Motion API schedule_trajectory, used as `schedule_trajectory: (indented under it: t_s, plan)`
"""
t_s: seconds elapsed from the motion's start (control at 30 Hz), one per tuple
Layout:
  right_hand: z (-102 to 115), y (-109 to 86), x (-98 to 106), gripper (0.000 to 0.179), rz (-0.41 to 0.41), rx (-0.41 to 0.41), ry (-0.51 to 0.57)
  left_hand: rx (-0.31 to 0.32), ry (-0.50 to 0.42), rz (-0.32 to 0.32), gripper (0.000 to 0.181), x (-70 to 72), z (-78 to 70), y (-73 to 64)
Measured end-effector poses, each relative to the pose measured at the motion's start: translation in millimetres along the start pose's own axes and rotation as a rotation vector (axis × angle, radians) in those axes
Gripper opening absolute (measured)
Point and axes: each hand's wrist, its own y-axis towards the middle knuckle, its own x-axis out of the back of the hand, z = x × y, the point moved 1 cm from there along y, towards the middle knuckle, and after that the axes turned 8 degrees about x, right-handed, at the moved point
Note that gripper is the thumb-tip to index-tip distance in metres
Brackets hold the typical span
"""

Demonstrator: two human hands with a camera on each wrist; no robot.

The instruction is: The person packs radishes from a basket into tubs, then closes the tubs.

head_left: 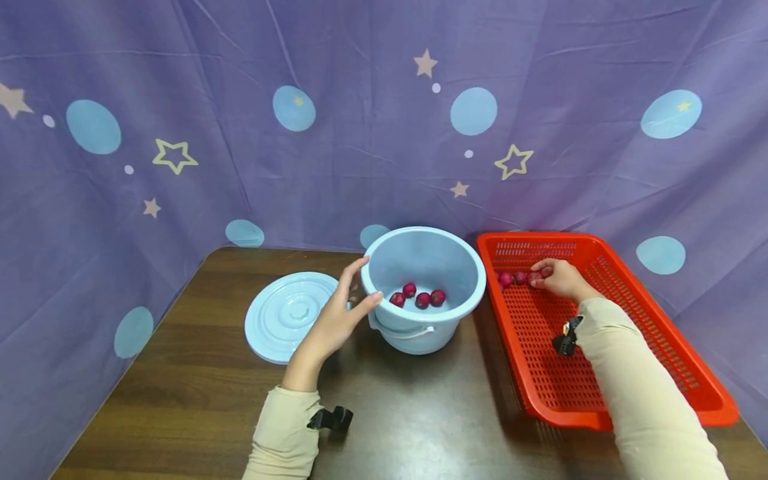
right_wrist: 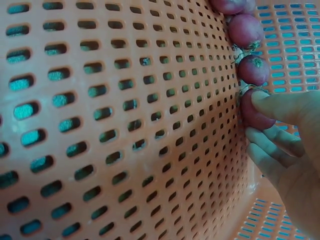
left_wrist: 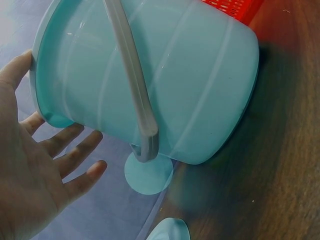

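A light blue bucket [head_left: 420,333] stands upright with several red radishes [head_left: 423,301] at its bottom. At its left side my left hand [head_left: 336,317] touches the rim with thumb and index finger, the other fingers spread rather straight beside the wall; in the left wrist view the hand [left_wrist: 45,165] is next to the bucket's grey handle [left_wrist: 132,75]. Inside the red perforated basket [head_left: 522,360], my right hand [head_left: 561,279] pinches a radish [right_wrist: 254,111] between thumb and fingers. That radish is at the end of a row of radishes [right_wrist: 253,70] along the basket's far end.
A light blue round lid [head_left: 288,317] lies on the wooden table [head_left: 180,373], left of the bucket. The basket stands close to the bucket's right side. Behind the table hangs a purple cloth [head_left: 372,167] with stars and blue ovals.
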Motion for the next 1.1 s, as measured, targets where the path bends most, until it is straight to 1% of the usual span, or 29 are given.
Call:
schedule_trajectory:
  t_s: [0.17,0.4,0.6,0.7,0.9,1.0,1.1]
  plan:
    - [3.0,-0.5,1.3,0.033,0.006,-0.013,-0.021,-0.003,-0.004,0.008,0.067,-0.2,-0.9,0.2]
    - [9.3,-3.7,10.4,0.035,0.021,-0.014,-0.027,-0.008,-0.016,0.009,0.067,-1.3,-1.6,0.5]
    - [23.2,-5.0,20.0,0.036,0.000,0.003,-0.039,-0.010,-0.017,0.002,0.067,-0.4,-0.4,0.7]
    - [33.6,-6.3,24.8,0.036,-0.019,0.030,-0.048,-0.012,-0.019,0.000,0.066,-0.1,0.6,0.6]
    - [56.3,-12.1,36.3,0.035,-0.080,0.111,-0.058,-0.013,-0.022,0.005,0.066,-0.3,1.0,1.2]
    - [65.4,-15.9,43.1,0.035,-0.103,0.140,-0.044,-0.013,-0.023,0.006,0.066,-0.6,0.8,1.3]
    - [73.7,-20.5,49.0,0.037,-0.114,0.148,-0.012,-0.013,-0.025,0.007,0.066,-0.8,0.2,1.1]
